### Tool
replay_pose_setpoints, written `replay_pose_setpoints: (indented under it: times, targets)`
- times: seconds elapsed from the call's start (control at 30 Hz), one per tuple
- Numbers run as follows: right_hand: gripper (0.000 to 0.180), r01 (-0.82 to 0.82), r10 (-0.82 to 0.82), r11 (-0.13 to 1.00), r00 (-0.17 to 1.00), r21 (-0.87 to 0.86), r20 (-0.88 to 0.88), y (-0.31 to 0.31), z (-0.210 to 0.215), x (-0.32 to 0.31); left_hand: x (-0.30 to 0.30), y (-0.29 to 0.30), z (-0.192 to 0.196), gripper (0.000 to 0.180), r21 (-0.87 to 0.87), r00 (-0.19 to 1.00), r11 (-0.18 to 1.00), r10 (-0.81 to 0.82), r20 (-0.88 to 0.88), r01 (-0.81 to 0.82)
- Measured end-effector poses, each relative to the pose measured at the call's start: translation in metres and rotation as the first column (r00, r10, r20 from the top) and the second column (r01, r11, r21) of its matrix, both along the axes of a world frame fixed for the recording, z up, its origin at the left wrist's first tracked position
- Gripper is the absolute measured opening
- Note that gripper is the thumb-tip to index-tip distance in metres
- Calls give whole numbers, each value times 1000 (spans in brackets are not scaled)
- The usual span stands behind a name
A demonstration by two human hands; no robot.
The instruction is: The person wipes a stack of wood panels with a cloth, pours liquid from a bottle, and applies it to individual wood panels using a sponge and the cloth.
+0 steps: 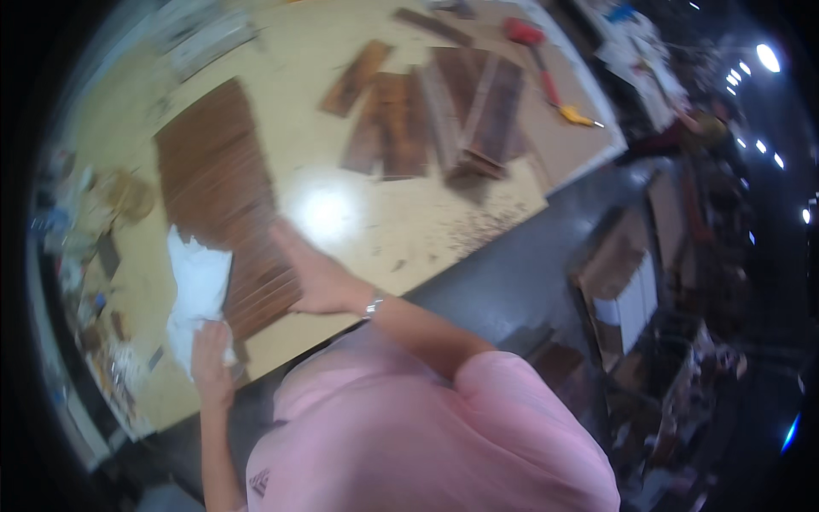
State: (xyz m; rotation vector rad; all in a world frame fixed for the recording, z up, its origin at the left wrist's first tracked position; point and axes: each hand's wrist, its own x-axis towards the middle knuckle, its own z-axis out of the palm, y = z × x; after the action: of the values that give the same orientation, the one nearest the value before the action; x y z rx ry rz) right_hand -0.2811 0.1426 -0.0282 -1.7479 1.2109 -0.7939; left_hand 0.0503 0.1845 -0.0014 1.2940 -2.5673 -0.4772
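A brown wooden panel with a row of parallel grooves [217, 175] lies slantwise on the table, left of the middle. My right hand [320, 273] rests along its right edge near the front end, fingers stretched out and thumb apart. Over the panel's front left side lies a crumpled white cloth [198, 277]. The near end of this cloth is under the fingers of my left hand [212, 358], which look closed on it. Something clear shows faintly beside those fingers, too blurred to name.
Several loose wooden boards [401, 124] lie at the back right of the pale table [367, 222]. Behind them is a red and yellow tool [546, 77]. Small clutter [102, 299] lines the left edge. Cardboard boxes [618, 290] stand off to the right; a person [695, 128] is beyond.
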Motion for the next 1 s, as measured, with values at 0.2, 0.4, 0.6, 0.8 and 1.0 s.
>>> replay_pose_setpoints:
  times: [0.2,0.4,0.6,0.8,1.0]
  targets:
    - [126,5,-5,998,1000,61,1,2,2,8,-45,-35,37,45,202,806,819,569,-164,-538]
    - [125,0,2,995,1000,99,-22,-3,5,8,-34,-28,-6,41,-83,992,990,121,35,-118]
    - [127,-23,21,993,1000,116,15,1,5,11,-39,-34,-1,44,-45,980,979,195,-40,-197]
    - [128,-12,14,995,1000,104,-14,-2,5,7,-6,-50,-2,46,-103,983,983,163,81,-155]
    - [128,-1,1,998,1000,66,7,3,-5,14,-126,-38,21,51,35,990,991,-126,-64,129]
